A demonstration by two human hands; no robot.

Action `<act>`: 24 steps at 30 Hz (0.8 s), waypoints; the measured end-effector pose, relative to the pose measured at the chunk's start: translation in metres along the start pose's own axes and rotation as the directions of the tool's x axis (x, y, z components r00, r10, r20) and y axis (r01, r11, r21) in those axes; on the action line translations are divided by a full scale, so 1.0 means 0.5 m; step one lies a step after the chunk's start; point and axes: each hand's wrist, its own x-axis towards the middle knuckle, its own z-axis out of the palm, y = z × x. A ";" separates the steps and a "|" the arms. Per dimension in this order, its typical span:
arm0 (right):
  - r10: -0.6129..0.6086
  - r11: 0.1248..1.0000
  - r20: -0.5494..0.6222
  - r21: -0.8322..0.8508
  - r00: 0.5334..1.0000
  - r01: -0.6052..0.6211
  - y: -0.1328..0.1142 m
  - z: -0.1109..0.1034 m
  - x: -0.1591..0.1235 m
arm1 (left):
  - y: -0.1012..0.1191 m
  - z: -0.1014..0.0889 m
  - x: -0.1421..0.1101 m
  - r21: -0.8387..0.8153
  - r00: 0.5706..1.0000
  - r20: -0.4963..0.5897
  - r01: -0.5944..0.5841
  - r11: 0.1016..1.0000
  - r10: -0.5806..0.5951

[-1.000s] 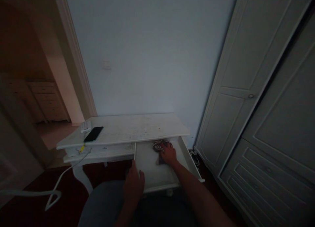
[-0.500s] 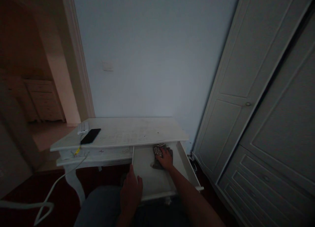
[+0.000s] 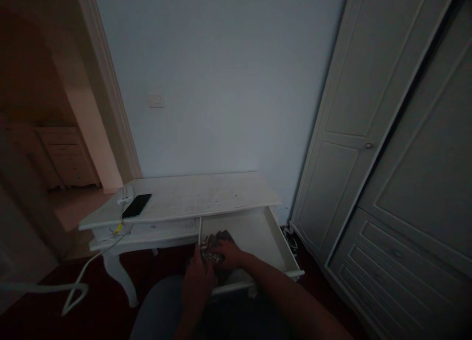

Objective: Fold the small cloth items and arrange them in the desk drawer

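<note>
A white drawer (image 3: pixel 254 234) is pulled out of a white desk (image 3: pixel 210 195). Inside it, against its left wall, lies a bunched grey-brown cloth (image 3: pixel 212 251) with a light pattern. My right hand (image 3: pixel 226 255) is closed over this cloth, its fingertips partly hidden in the folds. At the drawer's left side my left hand (image 3: pixel 199 276) grips the edge, thumb on the inner side, close beside the cloth.
A dark phone (image 3: pixel 137 206) and a white device (image 3: pixel 125 194) sit on the desk's left end, with a white cable (image 3: pixel 83 276) hanging down. To the right stands a tall wardrobe (image 3: pixel 339 153). Dark clutter (image 3: pixel 290 240) lies on the floor between desk and wardrobe.
My right hand has brought the cloth from the back middle of the drawer to its left wall, nearer me. My left hand stays at the left edge. The view has shifted slightly.
</note>
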 end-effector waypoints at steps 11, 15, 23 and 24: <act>0.130 0.951 0.024 0.278 0.991 -0.132 0.114 -0.121 -0.213 | -0.015 0.020 0.003 0.015 0.994 -0.058 -0.088 0.996 0.089; 0.196 0.943 -0.013 0.278 0.981 -0.184 0.108 -0.093 -0.215 | -0.008 0.018 0.001 0.050 0.996 -0.038 -0.085 0.995 0.087; -0.078 0.990 0.039 0.121 0.996 0.073 0.000 0.001 -0.024 | -0.011 0.019 0.001 0.056 0.999 0.005 -0.054 0.997 0.054; -0.093 0.993 0.029 0.080 0.995 0.090 -0.016 0.003 -0.001 | -0.011 0.018 -0.001 0.056 0.999 -0.008 -0.053 0.997 0.054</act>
